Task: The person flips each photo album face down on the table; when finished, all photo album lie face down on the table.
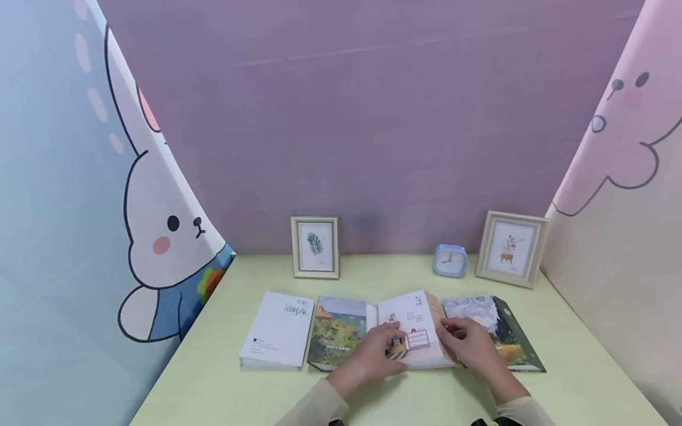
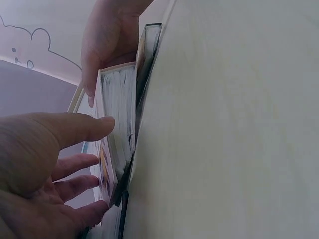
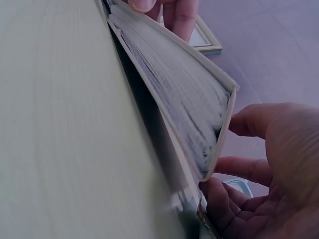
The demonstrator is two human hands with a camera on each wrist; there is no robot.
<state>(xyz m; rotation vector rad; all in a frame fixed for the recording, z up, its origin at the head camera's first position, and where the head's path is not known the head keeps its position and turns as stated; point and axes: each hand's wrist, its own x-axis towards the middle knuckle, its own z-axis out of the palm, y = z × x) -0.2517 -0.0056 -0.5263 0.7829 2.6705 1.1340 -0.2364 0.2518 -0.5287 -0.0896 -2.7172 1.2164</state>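
Has a creased purple back wall (image 1: 367, 130), a light blue left wall (image 1: 48, 207) with a cartoon rabbit (image 1: 170, 251), a pale right wall (image 1: 629, 284) with a pink cartoon figure (image 1: 634, 145), and a yellow-green table (image 1: 202, 390), softly lit.

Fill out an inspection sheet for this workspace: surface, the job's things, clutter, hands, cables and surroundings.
Surface: pale yellow-green table.
Job's things: white album, left painted-cover album, furniture-print album and right painted-cover album, roughly in a row.
Clutter: leaf picture frame, blue clock and plant picture frame, toward the back.
Hands: left hand touches the furniture-print cover; right hand touches that album's spine.
Cables: nothing seen.
Surroundings: purple backdrop, cartoon side panel at left.
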